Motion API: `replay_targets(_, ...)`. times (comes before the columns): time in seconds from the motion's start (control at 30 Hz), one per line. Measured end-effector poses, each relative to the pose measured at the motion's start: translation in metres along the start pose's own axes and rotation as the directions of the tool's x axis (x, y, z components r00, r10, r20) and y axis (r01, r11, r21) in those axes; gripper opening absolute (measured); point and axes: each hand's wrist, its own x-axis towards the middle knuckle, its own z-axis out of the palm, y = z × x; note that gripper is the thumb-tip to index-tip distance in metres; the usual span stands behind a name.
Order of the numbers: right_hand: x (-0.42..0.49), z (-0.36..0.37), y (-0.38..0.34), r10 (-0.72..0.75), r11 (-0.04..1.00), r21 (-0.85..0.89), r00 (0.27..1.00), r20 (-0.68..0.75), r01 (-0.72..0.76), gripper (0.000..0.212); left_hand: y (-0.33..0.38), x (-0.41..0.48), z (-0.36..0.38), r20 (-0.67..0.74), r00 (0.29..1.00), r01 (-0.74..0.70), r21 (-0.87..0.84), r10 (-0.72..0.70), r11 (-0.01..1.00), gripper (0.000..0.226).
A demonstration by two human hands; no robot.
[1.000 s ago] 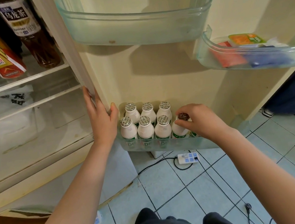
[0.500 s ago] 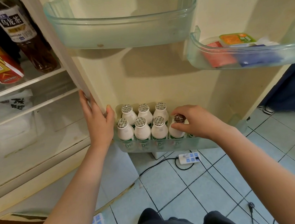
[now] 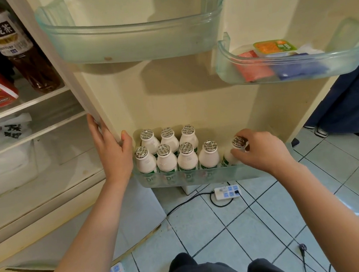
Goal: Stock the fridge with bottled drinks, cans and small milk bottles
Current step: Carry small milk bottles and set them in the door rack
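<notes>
Floor: pale blue-grey ceramic tile (image 3: 207,233) across the lower frame, with a white power strip (image 3: 226,192) and its black cord just below the door. The cream fridge door (image 3: 180,95) stands open at centre. The cabinet is at left, where a dark tea bottle with a black-and-white label (image 3: 16,47) sits on a white-edged glass shelf (image 3: 25,104).

Clearances: the clear green-tinted bottom door bin (image 3: 201,176) has open room in its back row, right of the third bottle. A wide clear bin (image 3: 132,40) overhangs it higher up. A second clear bin (image 3: 301,72) at upper right holds an orange-lidded tub (image 3: 274,47) and red and blue packets.

Seven small white milk bottles with silver foil caps (image 3: 187,159) stand upright in the bottom bin, three behind and four in front, packed side by side. I see an eighth white foil-capped bottle (image 3: 228,159) at the right end of the front row, a little apart from the fourth. My right hand (image 3: 261,151) pinches its neck under the cap. I can't tell whether it's seated on the bin floor.

My left hand (image 3: 113,156) grips the door's left edge, with the thumb hooked over the front.
</notes>
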Motion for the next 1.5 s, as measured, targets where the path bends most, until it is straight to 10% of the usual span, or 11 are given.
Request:
replay_targets(0.6, 0.065, 0.006, -0.011, -0.204, 0.956, 0.246, 0.962, 0.180, 0.156, 0.047, -0.001, 0.001, 0.004, -0.052, 0.999, -0.014, 0.036, 0.016, 0.999, 0.060)
replay_targets(0.97, 0.061, 0.024, -0.009, 0.131, 0.872, 0.459, 0.984, 0.118, -0.171, 0.048, -0.005, 0.001, 0.007, -0.062, 0.998, -0.025, 0.052, 0.028, 0.998, 0.063)
replay_targets(1.5, 0.066, 0.023, -0.031, 0.099, 0.652, 0.678, 0.924, 0.369, -0.340, 0.031, -0.004, 0.000, 0.009, -0.058, 0.998, 0.018, 0.017, -0.017, 1.000, 0.065)
